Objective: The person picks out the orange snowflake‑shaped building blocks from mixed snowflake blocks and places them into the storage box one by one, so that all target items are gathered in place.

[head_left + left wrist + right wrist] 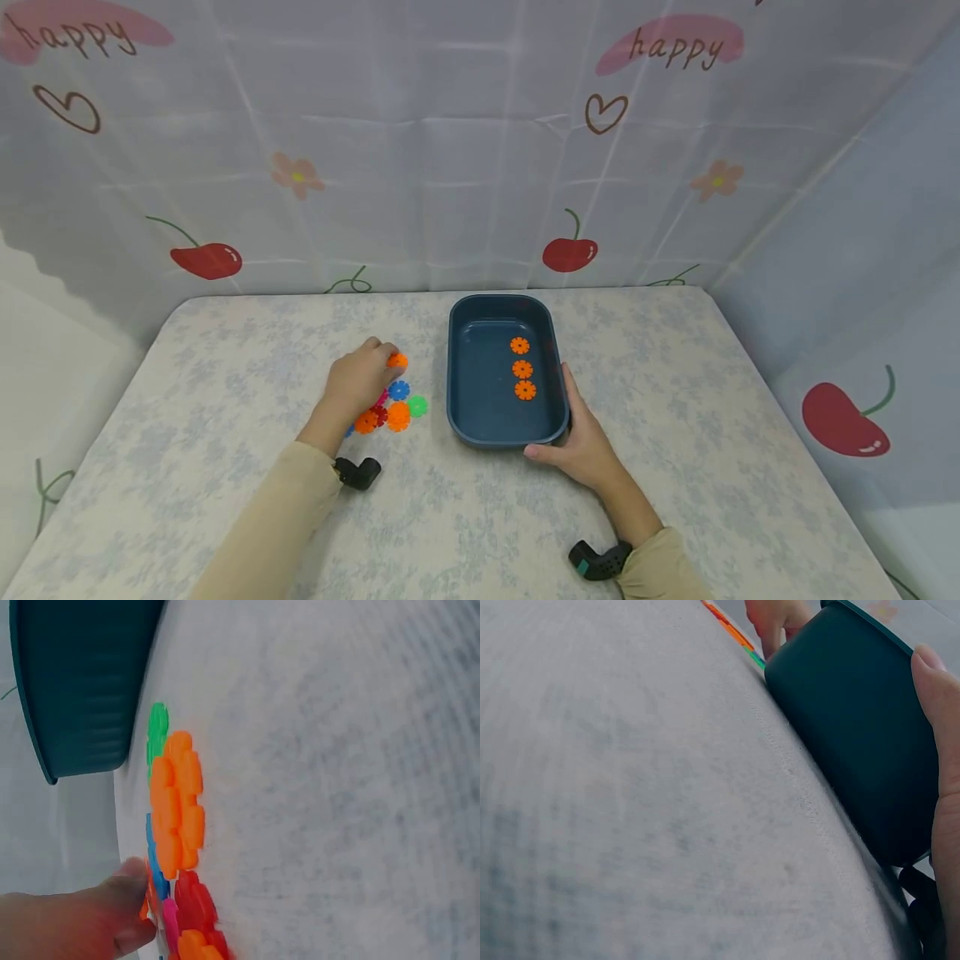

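My left hand (362, 377) pinches an orange snowflake disc (398, 361) at the far end of a small pile on the table. Near its fingers lie a blue disc (399, 390), a green disc (417, 406) and another orange disc (398, 416); red and pink ones are partly covered. A dark blue tray (472, 425) stands right of the pile, with three orange discs (522, 369) in a column inside it. My right hand (583, 442) grips the tray's near right corner, thumb on the front and fingers along the side; the right wrist view shows the thumb (930, 671) against the tray wall.
A pale patterned cloth covers the table (675, 400). Behind it hangs a white curtain (450, 167) printed with cherries and hearts, with more cloth along the right side. Each wrist wears a black camera (358, 473).
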The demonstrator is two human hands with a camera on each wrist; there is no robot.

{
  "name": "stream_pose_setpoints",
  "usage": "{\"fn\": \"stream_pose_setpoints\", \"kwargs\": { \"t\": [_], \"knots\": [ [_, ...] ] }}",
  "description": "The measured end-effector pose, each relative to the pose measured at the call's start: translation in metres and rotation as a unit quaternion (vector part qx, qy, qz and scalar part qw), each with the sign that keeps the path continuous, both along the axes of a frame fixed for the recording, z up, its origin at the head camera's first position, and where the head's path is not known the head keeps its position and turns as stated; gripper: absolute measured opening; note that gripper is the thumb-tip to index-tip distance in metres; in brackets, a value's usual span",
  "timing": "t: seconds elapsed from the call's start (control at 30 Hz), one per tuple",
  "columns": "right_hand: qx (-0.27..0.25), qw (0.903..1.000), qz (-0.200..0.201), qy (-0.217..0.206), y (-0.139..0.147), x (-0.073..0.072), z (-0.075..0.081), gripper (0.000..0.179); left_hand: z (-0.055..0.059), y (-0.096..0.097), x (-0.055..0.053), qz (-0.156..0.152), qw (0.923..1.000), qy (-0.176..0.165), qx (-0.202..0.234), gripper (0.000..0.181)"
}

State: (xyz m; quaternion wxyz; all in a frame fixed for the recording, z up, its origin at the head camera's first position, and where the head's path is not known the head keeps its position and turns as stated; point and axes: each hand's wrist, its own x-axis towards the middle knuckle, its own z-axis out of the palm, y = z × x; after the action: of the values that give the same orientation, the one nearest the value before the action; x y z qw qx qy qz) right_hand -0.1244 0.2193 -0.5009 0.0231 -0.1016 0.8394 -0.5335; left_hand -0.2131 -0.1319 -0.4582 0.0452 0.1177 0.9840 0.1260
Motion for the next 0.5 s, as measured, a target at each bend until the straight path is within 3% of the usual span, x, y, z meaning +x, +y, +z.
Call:
{"fn": "stream_pose_setpoints", "kwargs": {
  "t": [0.13,0.3,0.5],
  "knots": [
    [0.003,1.0,-0.002,-0.004,0.0,0.001,0.0,0.133,0.0,0.002,0.0,0.001,0.9999,0.013,-0.003,0.042],
    [0.005,0.9999,-0.005,-0.009,0.0,0.001,0.001,0.133,0.003,0.001,0.001,0.024,0.9989,0.01,0.04,0.045],
    [0.008,0.9999,-0.006,-0.003,0.0,0.001,0.001,0.133,0.017,0.007,0.006,0.026,0.9951,0.021,0.093,0.045]
  ]
}}
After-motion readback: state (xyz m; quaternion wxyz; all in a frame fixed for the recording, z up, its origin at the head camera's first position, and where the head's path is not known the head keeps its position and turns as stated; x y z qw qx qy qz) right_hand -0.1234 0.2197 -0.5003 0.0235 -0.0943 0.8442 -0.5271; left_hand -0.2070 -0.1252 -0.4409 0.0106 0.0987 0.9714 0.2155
